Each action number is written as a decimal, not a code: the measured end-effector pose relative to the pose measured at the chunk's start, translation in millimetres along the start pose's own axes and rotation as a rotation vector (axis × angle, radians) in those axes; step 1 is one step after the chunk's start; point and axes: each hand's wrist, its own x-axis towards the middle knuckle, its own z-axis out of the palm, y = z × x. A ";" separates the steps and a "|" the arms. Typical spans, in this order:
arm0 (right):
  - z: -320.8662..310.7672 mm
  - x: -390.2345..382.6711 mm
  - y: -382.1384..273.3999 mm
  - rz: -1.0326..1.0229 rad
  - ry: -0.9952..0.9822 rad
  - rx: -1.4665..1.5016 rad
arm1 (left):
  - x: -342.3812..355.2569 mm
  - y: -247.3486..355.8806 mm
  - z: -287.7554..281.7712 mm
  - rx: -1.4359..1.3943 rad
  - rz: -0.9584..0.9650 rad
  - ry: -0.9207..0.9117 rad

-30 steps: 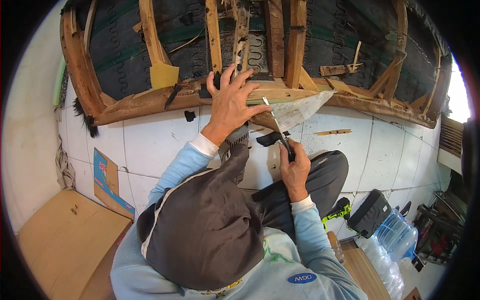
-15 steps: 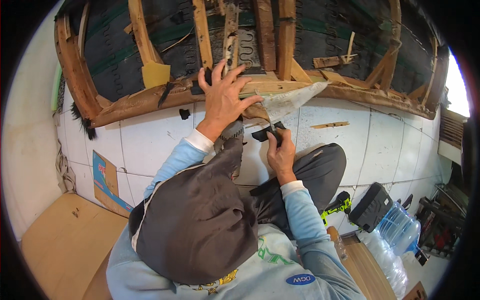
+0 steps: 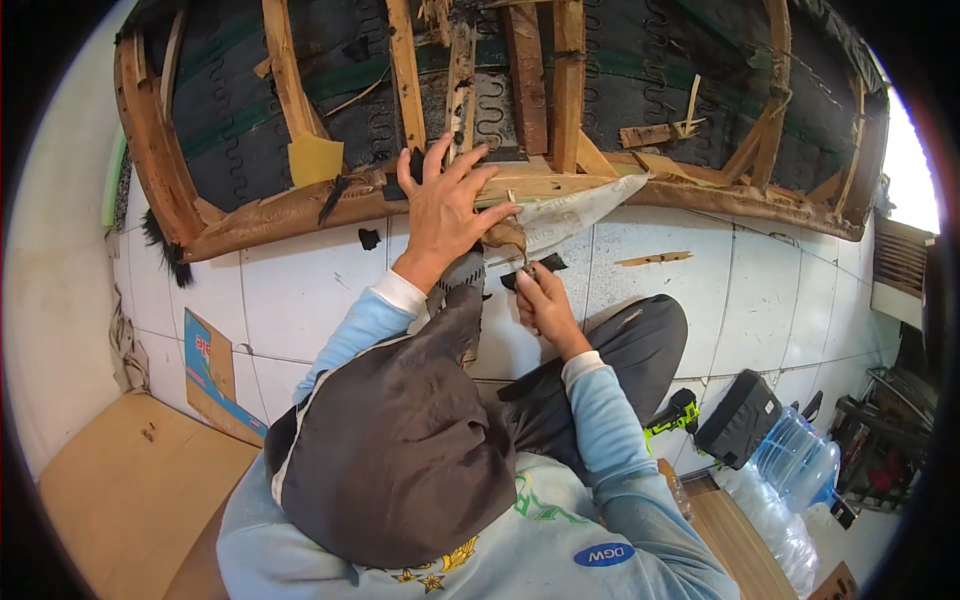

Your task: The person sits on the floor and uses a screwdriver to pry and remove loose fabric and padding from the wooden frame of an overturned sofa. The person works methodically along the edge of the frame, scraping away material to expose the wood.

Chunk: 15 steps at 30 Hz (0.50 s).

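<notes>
Left fingers (image 3: 437,158) spread on frame (image 3: 568,100); right fingers (image 3: 533,291) clamp tool (image 3: 526,265); blue jug (image 3: 797,455) at right.

My feed shows me rough wooden frame bars (image 3: 568,95), wrinkled leather-like covering (image 3: 275,218), smooth glossy floor tiles (image 3: 735,290) and a clear plastic jug (image 3: 800,455).

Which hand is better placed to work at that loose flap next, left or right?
Probably the right hand: its grip is closed on a tool near the flap. The left hand lies spread across the rail, so it seems better suited to steadying.
</notes>
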 end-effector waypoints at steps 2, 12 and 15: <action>-5.1 -12.2 -25.7 0.264 -0.293 0.486 | -0.2 -0.4 -1.5 -0.005 -0.005 -0.001; 14.1 14.8 -33.9 0.287 -0.087 0.212 | 1.2 -0.5 -1.6 -0.010 -0.006 0.000; 18.9 8.3 -35.2 0.186 -0.025 0.054 | 3.2 0.3 0.0 -0.027 -0.001 0.015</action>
